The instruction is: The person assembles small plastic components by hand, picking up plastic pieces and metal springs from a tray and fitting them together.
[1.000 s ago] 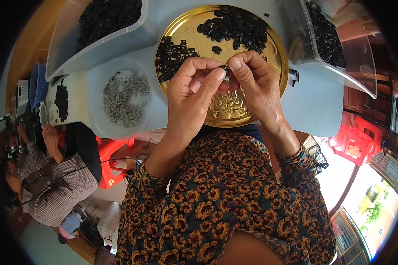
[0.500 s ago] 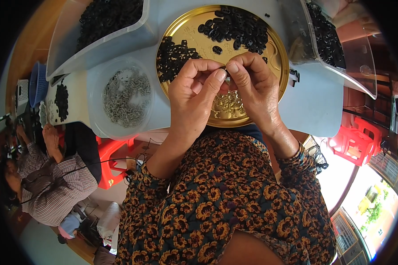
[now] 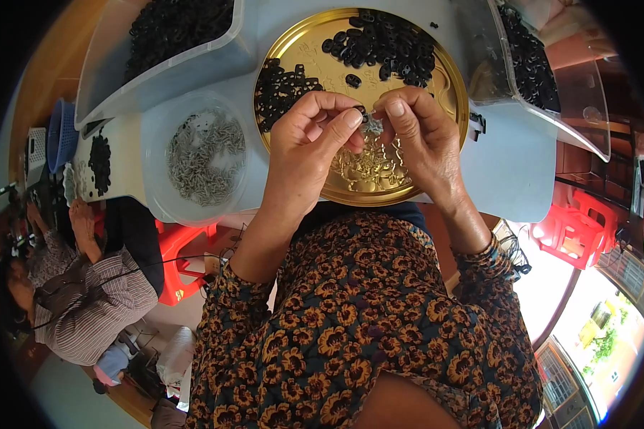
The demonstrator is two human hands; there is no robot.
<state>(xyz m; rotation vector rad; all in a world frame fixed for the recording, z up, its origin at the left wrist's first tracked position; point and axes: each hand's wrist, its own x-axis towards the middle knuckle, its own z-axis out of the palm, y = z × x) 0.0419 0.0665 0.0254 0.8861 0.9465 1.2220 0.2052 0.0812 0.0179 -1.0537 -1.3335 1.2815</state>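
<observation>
Above the round gold tray (image 3: 290,48), my left hand (image 3: 309,146) pinches a small black plastic piece (image 3: 363,112) between thumb and forefinger. My right hand (image 3: 427,139) is just to its right, thumb against forefinger; what it pinches, if anything, is hidden. Oval black parts (image 3: 397,50) are heaped at the tray's far side, with a single black part (image 3: 353,81) apart from them. Smaller black pieces (image 3: 280,93) cover the tray's left side. A few small silvery pieces (image 3: 373,125) show between my hands, low in the tray.
Left of the tray is a round clear tub (image 3: 150,171) of small silvery metal pieces (image 3: 206,159). Clear bins with black parts stand at far left (image 3: 182,36) and far right (image 3: 531,64). A person in a striped shirt (image 3: 107,307) sits at left. Red stools (image 3: 583,225) flank the table.
My hands, pressed together before, have drawn apart a little. The right hand has shifted right, and the black piece now shows at my left fingertips.
</observation>
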